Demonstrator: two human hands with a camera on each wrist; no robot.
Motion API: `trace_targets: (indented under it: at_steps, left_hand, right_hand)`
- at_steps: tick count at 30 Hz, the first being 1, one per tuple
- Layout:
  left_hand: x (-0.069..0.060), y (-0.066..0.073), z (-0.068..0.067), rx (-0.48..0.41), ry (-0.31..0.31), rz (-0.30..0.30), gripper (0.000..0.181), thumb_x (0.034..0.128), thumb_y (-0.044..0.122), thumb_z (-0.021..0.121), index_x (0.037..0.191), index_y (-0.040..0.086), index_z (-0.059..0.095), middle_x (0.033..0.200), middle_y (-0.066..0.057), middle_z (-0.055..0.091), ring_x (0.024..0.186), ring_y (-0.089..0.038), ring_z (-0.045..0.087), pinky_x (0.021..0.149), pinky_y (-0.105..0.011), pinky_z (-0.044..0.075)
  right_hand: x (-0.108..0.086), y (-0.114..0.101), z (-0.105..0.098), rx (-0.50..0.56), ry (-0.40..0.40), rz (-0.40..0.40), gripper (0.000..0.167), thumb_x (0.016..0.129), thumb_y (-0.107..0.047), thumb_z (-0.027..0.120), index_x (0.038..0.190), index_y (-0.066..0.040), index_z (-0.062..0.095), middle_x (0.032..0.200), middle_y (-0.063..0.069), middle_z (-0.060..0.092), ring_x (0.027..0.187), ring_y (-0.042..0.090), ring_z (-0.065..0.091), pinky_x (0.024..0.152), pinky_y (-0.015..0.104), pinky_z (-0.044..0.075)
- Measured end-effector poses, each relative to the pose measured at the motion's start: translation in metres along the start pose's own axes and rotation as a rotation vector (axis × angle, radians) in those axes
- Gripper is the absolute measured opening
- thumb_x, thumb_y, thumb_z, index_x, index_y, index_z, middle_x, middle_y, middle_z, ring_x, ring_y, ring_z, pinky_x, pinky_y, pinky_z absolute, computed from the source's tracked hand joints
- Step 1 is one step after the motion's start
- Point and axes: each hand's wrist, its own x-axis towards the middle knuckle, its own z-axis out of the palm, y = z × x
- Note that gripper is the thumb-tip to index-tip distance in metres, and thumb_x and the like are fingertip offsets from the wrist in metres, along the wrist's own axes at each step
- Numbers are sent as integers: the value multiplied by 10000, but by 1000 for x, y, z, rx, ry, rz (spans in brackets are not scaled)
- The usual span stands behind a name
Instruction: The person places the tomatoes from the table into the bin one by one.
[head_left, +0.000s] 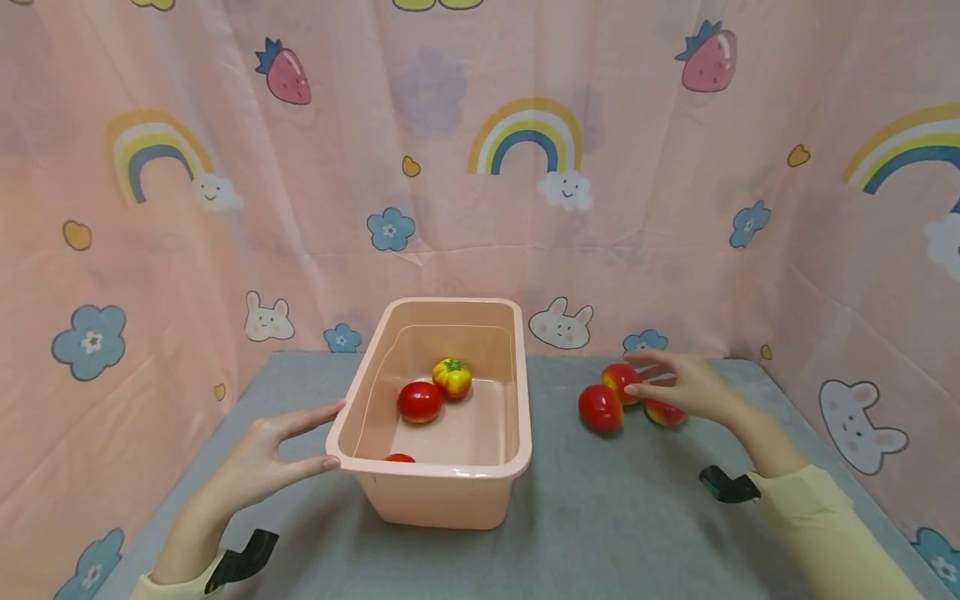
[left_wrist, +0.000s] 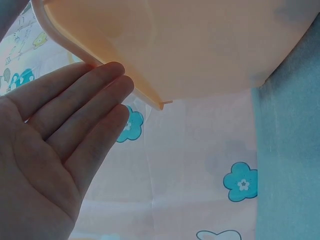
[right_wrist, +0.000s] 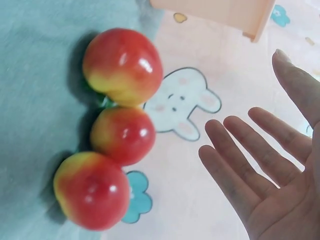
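A pink plastic bin (head_left: 435,500) stands left of centre on the table. Inside it lie a red tomato (head_left: 420,402), a yellow-green one (head_left: 452,379) with its green stem end up, and part of another red one (head_left: 400,458) behind the front rim. My left hand (head_left: 270,454) touches the bin's left rim with straight fingers and thumb. To the right, three red-and-yellow tomatoes (right_wrist: 123,65) sit in a touching row. My right hand (head_left: 686,385) hovers over them, fingers spread and holding nothing; in the right wrist view a gap separates the fingers from the fruit.
A grey cloth (head_left: 600,517) covers the table. Behind it and at the sides hangs a pink curtain (head_left: 465,225) printed with rainbows, rabbits and flowers. Dark wrist mounts (head_left: 243,558) sit at both sleeves.
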Motion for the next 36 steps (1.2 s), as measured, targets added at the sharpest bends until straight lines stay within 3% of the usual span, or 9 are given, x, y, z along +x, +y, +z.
trace_targets:
  at_steps: [6,18,36]
  left_hand:
    - [0,0,0,2,0,3,607,768,308,791,1328,247,566,1300,103,592,1173,-103,576,927,-417,518]
    - [0,-1,1,-3,-3,3,606,766,308,792,1325,231,570,1298,96,595,1174,-111,578,925,-413,520]
    - [0,-1,1,2,3,2,599,764,317,793,1318,243,577,1278,101,609,1152,-106,591,908,-412,529]
  right_hand:
    - [-7,13,-2,-18,12,6,484,852,-308,709,1242,-49,587,1183,195,634,1008,379,638,730,389,589]
    - [-19,32,-6,-35,11,92,521,861,-362,686,1276,-70,564,1208,197,620,1057,412,606,728,405,588]
    - [-33,58,-5,-52,27,174,588,880,-407,651,1325,-48,513,1290,231,557,1119,441,555,849,559,520]
